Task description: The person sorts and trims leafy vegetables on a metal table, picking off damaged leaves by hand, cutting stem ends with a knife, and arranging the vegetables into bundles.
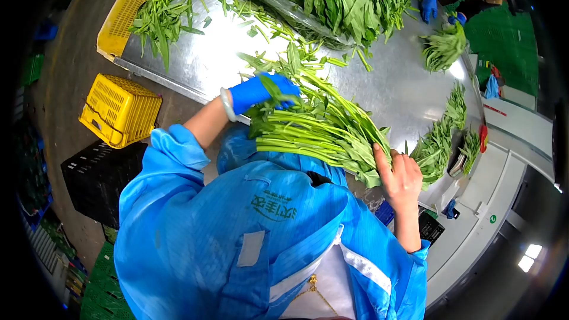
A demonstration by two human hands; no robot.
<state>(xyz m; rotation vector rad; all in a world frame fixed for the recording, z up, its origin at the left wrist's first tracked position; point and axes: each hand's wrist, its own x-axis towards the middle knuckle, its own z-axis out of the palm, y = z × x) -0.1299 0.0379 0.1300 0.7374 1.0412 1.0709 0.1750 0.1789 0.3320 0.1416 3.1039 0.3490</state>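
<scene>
A bunch of water spinach [314, 133] lies at the near edge of the metal table, its pale stems to the left and its leaves to the right. My left hand [261, 92], in a blue glove, is above the stem ends with its fingers curled round a loose water spinach leaf [271, 88]. At the leafy end, my bare right hand [402, 175] grips the bunch, its fingers over the leaves. Cut stems and loose leaves [261, 24] are scattered just beyond my left hand.
A large water spinach heap [338, 0] on clear plastic covers the far side of the metal table [391, 77]. Yellow crates [127, 109] and a black crate [101, 181] stand left. Another person's blue-gloved hand [429, 6] is at the far right, near another bunch [444, 44].
</scene>
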